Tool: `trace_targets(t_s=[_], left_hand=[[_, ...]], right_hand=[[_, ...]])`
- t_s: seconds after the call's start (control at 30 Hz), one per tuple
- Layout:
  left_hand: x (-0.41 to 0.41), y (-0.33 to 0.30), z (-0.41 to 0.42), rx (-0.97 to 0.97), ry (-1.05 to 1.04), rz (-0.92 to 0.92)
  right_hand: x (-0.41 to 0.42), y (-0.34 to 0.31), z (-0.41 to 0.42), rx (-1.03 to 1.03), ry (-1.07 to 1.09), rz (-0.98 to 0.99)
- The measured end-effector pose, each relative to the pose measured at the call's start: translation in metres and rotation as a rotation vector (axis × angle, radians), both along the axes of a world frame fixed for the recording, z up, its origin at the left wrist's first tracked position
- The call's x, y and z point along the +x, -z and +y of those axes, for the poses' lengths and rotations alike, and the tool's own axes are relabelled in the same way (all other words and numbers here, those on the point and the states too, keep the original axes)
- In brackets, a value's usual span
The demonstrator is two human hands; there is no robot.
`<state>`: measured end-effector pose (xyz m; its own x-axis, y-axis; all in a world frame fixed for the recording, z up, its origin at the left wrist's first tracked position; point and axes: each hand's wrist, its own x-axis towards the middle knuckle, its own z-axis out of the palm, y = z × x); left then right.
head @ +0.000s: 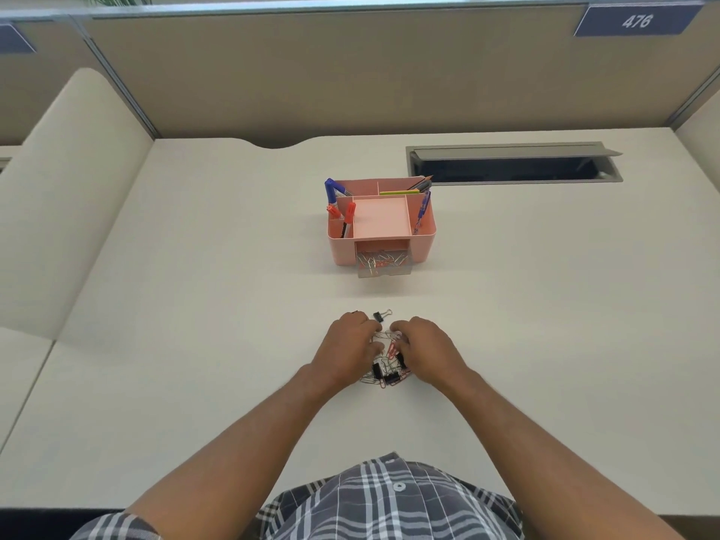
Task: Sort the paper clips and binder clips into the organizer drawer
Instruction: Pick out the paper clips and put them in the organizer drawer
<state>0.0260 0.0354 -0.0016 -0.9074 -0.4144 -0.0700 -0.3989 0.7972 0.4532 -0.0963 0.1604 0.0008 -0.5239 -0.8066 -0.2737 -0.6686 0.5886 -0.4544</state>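
My left hand (pixel 352 344) and right hand (pixel 422 350) cup the clip pile (pixel 385 370); whether the fingers pinch anything I cannot tell. A binder clip (pixel 380 316) just beyond them could be left behind, and tangled clips may spill short of the open drawer (pixel 383 267).

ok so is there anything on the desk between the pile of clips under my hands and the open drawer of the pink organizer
Nothing visible blocks the way. The pile of clips sits between the left hand and right hand, and the desk is bare up to the open drawer. Only one stray black binder clip lies just beyond the pile.
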Motion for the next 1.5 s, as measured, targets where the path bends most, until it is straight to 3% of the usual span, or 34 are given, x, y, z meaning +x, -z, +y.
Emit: trace_targets(t_s=[0.47, 0.83, 1.07, 1.5], left_hand=[[-0.021, -0.006, 0.005, -0.130, 0.030, -0.125], [-0.022, -0.010, 0.003, -0.067, 0.055, -0.091], [-0.018, -0.013, 0.006, 0.120, -0.130, -0.007], [-0.004, -0.010, 0.004, 0.179, -0.256, 0.069]], right_hand=[[-0.005, -0.001, -0.002, 0.002, 0.046, -0.018], [-0.023, -0.004, 0.005, -0.018, 0.057, -0.095], [-0.022, -0.002, 0.007, 0.006, -0.052, -0.081], [-0.015, -0.006, 0.001, 0.001, -0.228, 0.083]])
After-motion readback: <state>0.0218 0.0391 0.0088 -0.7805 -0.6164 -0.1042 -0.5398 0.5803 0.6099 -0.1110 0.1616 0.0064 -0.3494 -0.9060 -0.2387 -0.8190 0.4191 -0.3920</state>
